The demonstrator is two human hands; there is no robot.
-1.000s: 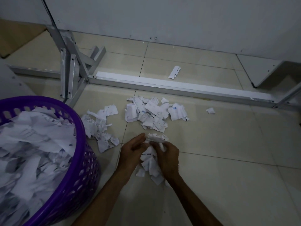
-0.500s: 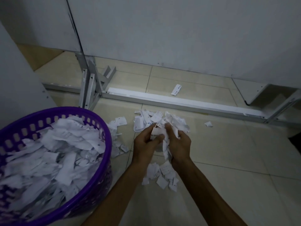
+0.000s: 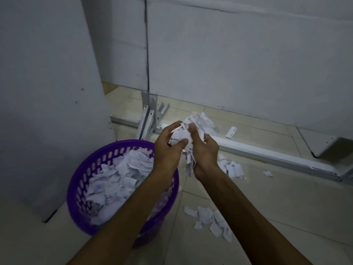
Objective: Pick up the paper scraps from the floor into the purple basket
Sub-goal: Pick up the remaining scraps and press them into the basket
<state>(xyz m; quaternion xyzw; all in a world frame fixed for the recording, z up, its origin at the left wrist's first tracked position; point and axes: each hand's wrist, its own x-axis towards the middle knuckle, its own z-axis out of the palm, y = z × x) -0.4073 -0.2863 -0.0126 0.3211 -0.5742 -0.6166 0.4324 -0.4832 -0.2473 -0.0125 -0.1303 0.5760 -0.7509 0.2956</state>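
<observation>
Panel on the left: big grey board [image 3: 47, 92] standing upright on the floor, taking up the whole left side, with the basket right next to its lower edge.

Basket: purple basket [image 3: 84, 180] with slotted walls, sitting on the tiled floor [image 3: 286, 207] at lower left, already pretty full of crumpled white paper [image 3: 118, 175]. The left forearm crosses over its right rim.

Left hand: left hand [image 3: 167, 148] raised above the floor, just past the basket's far right rim, fingers [image 3: 172, 127] curled in and gripping the left side of the paper wad.

Paper wad: bunch of scraps [image 3: 193, 131] squeezed between both hands, sticking out the top, with a few strips dangling below the palms. It's beside the basket opening rather than over the middle of it.

Right hand: right hand [image 3: 205, 152] pressed against the other side of the wad, fingers wrapped around it too.

Scraps on the floor: one small pile [image 3: 212, 220] near the bottom, right of the basket, another cluster [image 3: 232, 167] just behind the right wrist, a lone bit [image 3: 267, 173] further right, and a punched strip [image 3: 231, 132] lying beyond the rail.

Metal frame: pale rail [image 3: 267, 156] running along the floor behind the hands, joined to an angled bracket [image 3: 150, 115] at the wall.
</observation>
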